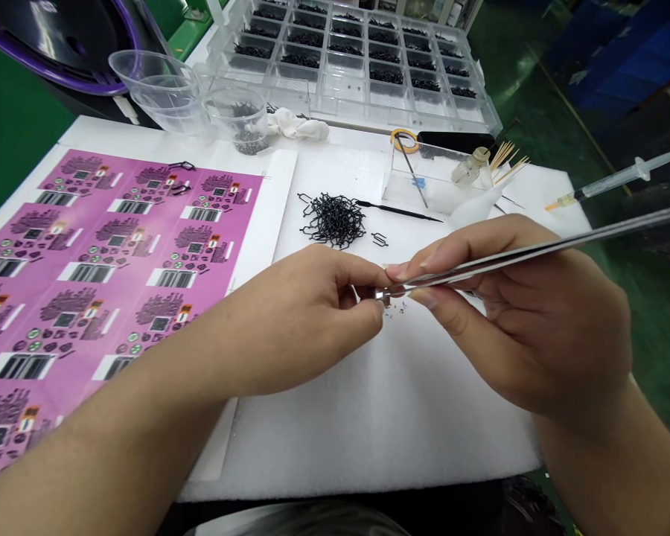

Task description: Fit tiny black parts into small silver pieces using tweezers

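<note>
Between the thumb and forefinger of my left hand [307, 320] is a small shiny metal piece [383, 296], mostly hidden by the fingers. My right hand [541, 327] grips long metal tweezers [541, 248], whose tips meet that piece. Whether the tips touch it or pinch something on it, I cannot tell. Beyond the hands lies a pile of small bent black parts [335, 221], with a loose forked black part [379, 239] beside it. Tiny dark specks [399, 307] are scattered on the white foam sheet [380, 439] under the fingertips.
A pink printed sheet [97, 246] covers the left side. Behind stand clear plastic cups [161, 97] and a compartment tray [346, 89] of black parts. A thin black tool [405, 211], yellow tape roll [404, 140], glass bottle [469, 167], toothpicks [505, 158] and syringe [619, 180] lie at the back right.
</note>
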Tool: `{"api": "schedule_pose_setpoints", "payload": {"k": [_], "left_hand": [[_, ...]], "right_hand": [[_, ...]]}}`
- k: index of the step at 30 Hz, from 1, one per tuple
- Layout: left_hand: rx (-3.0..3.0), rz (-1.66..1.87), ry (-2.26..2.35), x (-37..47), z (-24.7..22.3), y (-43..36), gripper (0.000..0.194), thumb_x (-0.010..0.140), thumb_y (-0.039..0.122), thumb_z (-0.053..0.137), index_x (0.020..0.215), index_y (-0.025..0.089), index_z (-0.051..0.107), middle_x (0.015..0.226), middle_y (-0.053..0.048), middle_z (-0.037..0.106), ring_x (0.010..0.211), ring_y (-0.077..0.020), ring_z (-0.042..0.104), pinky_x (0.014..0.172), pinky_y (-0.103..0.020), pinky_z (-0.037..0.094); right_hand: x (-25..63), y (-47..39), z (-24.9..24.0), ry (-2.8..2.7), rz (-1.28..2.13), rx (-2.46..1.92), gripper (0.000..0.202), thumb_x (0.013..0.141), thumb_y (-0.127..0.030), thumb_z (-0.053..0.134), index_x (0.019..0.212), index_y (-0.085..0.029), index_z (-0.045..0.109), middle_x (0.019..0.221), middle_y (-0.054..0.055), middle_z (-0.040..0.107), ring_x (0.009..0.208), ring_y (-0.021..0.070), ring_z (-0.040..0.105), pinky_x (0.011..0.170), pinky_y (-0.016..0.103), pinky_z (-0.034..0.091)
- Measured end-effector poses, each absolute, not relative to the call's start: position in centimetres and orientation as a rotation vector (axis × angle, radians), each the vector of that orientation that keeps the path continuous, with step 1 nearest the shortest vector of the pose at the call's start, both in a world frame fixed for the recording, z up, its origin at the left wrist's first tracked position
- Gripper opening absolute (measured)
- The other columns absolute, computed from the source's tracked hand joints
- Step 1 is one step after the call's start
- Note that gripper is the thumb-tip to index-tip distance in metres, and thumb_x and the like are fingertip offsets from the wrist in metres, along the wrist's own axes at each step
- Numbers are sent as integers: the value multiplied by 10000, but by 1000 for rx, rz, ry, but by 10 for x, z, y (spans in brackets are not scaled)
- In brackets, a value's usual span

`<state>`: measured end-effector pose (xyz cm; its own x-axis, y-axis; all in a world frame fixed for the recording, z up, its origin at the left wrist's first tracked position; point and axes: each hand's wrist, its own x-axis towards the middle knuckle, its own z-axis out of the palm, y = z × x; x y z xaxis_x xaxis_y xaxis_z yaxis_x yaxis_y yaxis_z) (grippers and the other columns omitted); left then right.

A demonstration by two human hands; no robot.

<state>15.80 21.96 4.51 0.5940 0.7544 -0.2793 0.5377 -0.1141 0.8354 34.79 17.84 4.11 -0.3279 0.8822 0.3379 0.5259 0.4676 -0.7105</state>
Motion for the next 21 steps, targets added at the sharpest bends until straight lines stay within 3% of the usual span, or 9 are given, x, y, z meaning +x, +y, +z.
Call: {"api": "schedule_pose_setpoints", "payload": {"k": [16,21], "left_hand": [[1775,269,1055,158,45,220,226,713,199,517,769,215,735,575,6,575,571,-145,496,522,-241,396],[1740,237,996,156,44,220,230,776,209,502,818,230,727,594,19,547,556,-130,474,518,-247,382]], "right_hand": [[348,178,41,-2017,630,-1159,254,823,-61,619,967,-263,567,990,5,656,928,218,661,837,393,569],[349,178,39,-1992,654,-1126,261,814,-48,626,957,-259,572,990,3,643,927,212,652,840,395,567]]}}
